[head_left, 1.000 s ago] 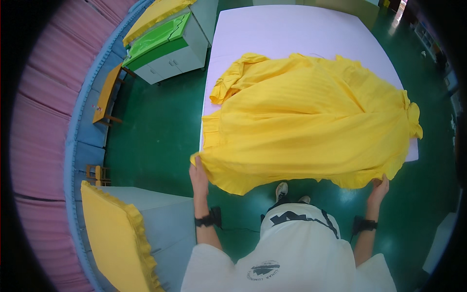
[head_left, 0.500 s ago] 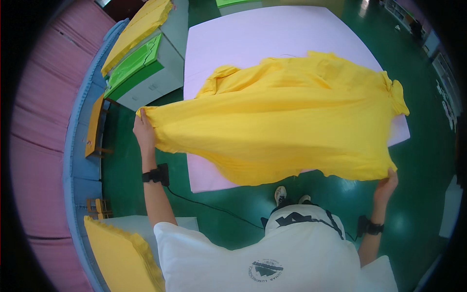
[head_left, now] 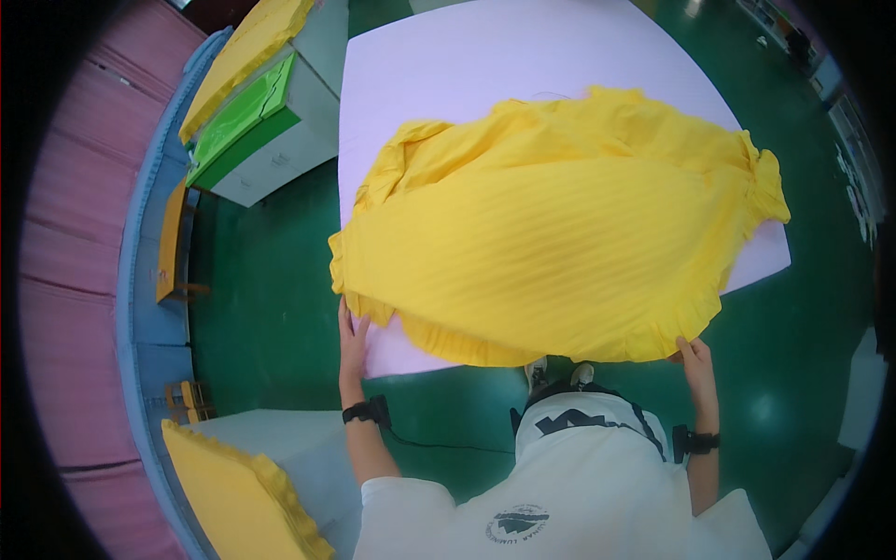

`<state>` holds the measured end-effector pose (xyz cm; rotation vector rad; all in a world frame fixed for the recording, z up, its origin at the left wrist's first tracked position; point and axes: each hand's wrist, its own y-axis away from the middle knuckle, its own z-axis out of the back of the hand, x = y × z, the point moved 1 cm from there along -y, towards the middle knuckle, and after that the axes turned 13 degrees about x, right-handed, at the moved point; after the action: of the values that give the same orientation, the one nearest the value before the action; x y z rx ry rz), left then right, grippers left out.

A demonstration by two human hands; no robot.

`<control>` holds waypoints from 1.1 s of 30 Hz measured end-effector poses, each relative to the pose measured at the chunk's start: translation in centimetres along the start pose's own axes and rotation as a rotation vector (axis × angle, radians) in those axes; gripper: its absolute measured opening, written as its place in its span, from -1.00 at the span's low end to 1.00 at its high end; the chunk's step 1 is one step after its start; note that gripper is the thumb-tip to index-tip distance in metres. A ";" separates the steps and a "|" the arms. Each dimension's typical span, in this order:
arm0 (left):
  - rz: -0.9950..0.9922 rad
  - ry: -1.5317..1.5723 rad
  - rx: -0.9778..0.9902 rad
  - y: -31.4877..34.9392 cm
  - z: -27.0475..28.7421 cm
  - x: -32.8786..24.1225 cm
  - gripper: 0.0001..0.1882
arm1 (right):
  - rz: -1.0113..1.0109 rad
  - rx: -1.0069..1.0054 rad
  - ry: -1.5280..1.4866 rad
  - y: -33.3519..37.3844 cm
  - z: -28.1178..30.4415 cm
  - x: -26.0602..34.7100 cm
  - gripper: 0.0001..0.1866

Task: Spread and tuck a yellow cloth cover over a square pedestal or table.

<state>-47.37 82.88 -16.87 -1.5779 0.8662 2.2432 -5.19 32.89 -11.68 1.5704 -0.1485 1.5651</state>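
Note:
A yellow ruffled bed cover (head_left: pixel 541 243) lies loosely over a pale lilac mattress (head_left: pixel 467 56), its far part bunched in folds. At the cover's near left corner is my left hand (head_left: pixel 353 350). The thumb and fingers stand apart there, touching the frill, with some fingertips hidden by it. My right hand (head_left: pixel 695 359) pinches the near right edge of the cover between thumb and fingers. The cover's right end (head_left: pixel 767 187) hangs in gathered frills near the mattress's right side.
A white cabinet with a green top (head_left: pixel 247 117) stands left of the mattress, with a yellow-covered piece (head_left: pixel 243 61) behind it. Another yellow-covered piece (head_left: pixel 233 485) is at lower left. A wooden bench (head_left: pixel 171 243) stands by the blue-and-pink wall. Wrist devices have cables.
My left hand has come right and nearer, and the cover's left end has come right with it. My right hand has moved left and slightly nearer. The cover's near edge now shows its frill.

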 end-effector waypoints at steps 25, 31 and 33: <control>0.052 -0.449 -0.612 0.3 -15.6 -4.4 -0.22 | 0.125 -0.040 0.152 -2.1 -1.3 -2.5 -0.64; 0.095 0.013 -0.648 -3.7 -13.3 -2.5 -0.36 | 0.203 -0.037 0.130 -2.0 -1.4 -1.9 -0.63; -0.020 0.298 -0.733 -4.5 -11.0 -2.0 -0.49 | 0.202 -0.040 0.081 -1.9 -1.8 -1.3 -0.62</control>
<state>-35.83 80.00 -18.96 -2.2423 0.0449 2.4983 -5.64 34.55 -14.05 1.4956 -0.2997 1.7680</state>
